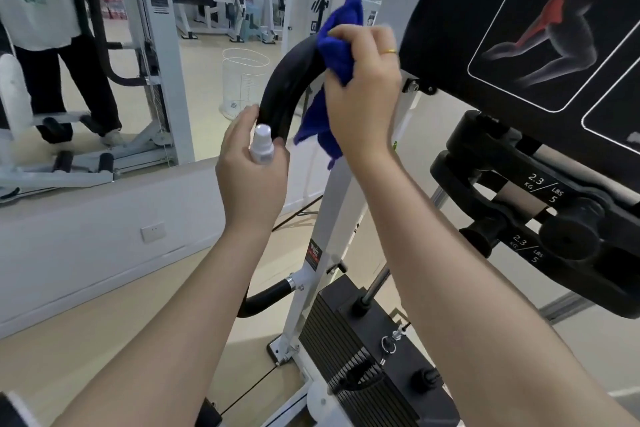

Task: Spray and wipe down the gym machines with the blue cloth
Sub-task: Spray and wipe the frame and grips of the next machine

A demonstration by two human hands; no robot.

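Blue cloth (pixel 341 42) bunched in right hand (pixel 363 87) against the curved black handle (pixel 287 87), which arcs down-left to the left hand (pixel 251 177), fingers wrapped round a spray bottle (pixel 262 146).

Right hand (pixel 363 80) grips blue cloth (pixel 341 45), bunched against curved black handle (pixel 287 87) of white-framed machine (pixel 332 204). Left hand (pixel 252 166) holds small white spray bottle (pixel 261 146), just beside handle's lower end. Weight stack (pixel 363 340) below.

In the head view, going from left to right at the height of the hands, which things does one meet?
Wall socket → left hand holding the white spray bottle → blue cloth gripped by the right hand → black muscle diagram panel.
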